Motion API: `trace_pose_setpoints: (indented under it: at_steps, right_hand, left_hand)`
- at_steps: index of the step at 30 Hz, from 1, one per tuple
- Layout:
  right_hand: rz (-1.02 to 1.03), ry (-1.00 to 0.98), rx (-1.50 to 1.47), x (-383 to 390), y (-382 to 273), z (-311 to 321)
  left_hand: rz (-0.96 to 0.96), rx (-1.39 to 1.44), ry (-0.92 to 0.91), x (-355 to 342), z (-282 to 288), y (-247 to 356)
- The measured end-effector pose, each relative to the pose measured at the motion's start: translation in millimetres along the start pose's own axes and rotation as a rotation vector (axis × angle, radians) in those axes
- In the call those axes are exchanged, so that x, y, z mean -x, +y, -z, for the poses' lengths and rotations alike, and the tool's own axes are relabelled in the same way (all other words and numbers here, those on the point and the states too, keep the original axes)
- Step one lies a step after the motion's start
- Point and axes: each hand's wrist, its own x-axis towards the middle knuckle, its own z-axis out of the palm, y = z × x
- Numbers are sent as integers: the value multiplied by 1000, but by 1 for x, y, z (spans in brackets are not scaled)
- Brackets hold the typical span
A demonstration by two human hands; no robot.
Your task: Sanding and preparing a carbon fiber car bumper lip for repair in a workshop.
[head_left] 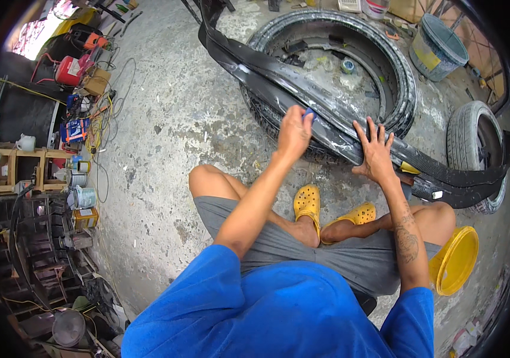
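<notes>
A long, curved black plastic panel [253,82], like a car bumper part, lies across a large tire [409,77] in front of me. Its glossy surface carries pale, wet-looking streaks. My left hand [293,134] is closed on a small blue piece [309,113], mostly hidden by the fingers, and presses it against the panel's near side; its exact kind I cannot make out. Further right, my right hand [376,152] rests on the panel with fingers spread, holding nothing.
Behind the tire stands a grey-green bucket [438,51]. A smaller tire [472,137] sits at the right under the panel's end, and a yellow bucket [456,262] is beside my right knee. Cables, a red tank [68,70] and paint cans [85,197] line the left side.
</notes>
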Motion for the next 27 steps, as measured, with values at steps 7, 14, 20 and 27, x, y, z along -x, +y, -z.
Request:
trace_pose_setpoints:
  at_steps: [7,14,20,27]
  right_hand:
    - [-5,5,-48,1,3,-2]
    - [-3,-7,-38,-1,5,-5]
    - [-6,-14,-16,-1,4,-8]
    - [-1,2,-43,0,3,-5]
  left_hand:
    - [83,-255,246,-98,63,-132]
    - [55,-270,187,-95,30,-112]
    - [-32,-163,177,-16,-14,-12]
    - [-27,86,-170,45,-27,58]
